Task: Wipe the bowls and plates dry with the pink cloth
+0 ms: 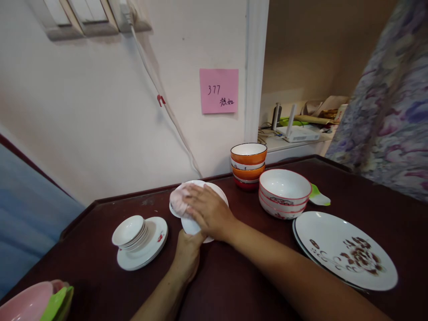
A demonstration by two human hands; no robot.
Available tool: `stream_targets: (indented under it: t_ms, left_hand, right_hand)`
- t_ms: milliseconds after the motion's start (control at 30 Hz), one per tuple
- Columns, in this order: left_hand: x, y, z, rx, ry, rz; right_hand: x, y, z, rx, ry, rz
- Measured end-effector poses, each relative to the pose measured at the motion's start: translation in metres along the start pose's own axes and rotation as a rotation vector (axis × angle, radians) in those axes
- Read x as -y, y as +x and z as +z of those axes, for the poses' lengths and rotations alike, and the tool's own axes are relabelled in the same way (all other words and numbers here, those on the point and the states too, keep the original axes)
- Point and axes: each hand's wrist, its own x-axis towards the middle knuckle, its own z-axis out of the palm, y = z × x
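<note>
My left hand (187, 252) is closed on the near rim of a small white plate (190, 226), thumb on top. My right hand (212, 211) presses a crumpled pale pink cloth (179, 200) against the plate's far left part, fingers bent over it. Behind and under my hands, more white plate surface (219, 191) shows; how these plates overlap is hidden. Left of my hands, a stack of small white dishes (129, 231) sits on some larger white plates (157, 234) with a red flower print.
Orange and red bowls (248, 158) are stacked by the wall, beside red-rimmed white bowls (284, 189). A green-and-white spoon-shaped piece (320, 196) lies behind them. Large oval plates (337, 249) with brown flowers lie right. Pink bowls (30, 303) with green parts stand front left.
</note>
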Motion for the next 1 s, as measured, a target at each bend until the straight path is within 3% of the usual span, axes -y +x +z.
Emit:
stream_targets:
  t_ms: [133,267,400,500,600,733,900,1000]
  left_hand:
    - [0.005,-0.002,0.004,0.046,0.055,-0.012]
    - [0.001,-0.001,0.003,-0.089,0.036,0.084]
    - [-0.002,0.000,0.006,-0.134,0.010,0.151]
    - [-0.001,-0.005,0.008,0.012,0.016,0.105]
    - [-0.001,-0.011,0.003,0.239,0.022,-0.028]
    - [-0.003,-0.011,-0.013,0.438,-0.070,-0.313]
    - [-0.004,-0.004,-0.023,0.530,-0.241,-0.552]
    - [-0.004,-0.004,-0.019,0.489,-0.233,-0.549]
  right_hand:
    - [-0.037,0.001,-0.009,-0.259,0.477,0.520]
    - [-0.058,-0.009,0.009,-0.304,0.660,0.756]
    - [-0.052,-0.015,0.035,-0.369,0.846,0.882]
    - [-0.050,-0.013,0.034,-0.433,0.903,0.922]
    - [-0.056,-0.008,0.012,-0.462,0.892,0.897]
    - [-0.060,-0.002,-0.025,-0.315,0.785,0.820]
    - [-0.045,0.003,-0.048,-0.050,0.578,0.706]
    - [-0.036,0.003,-0.050,0.048,0.463,0.633]
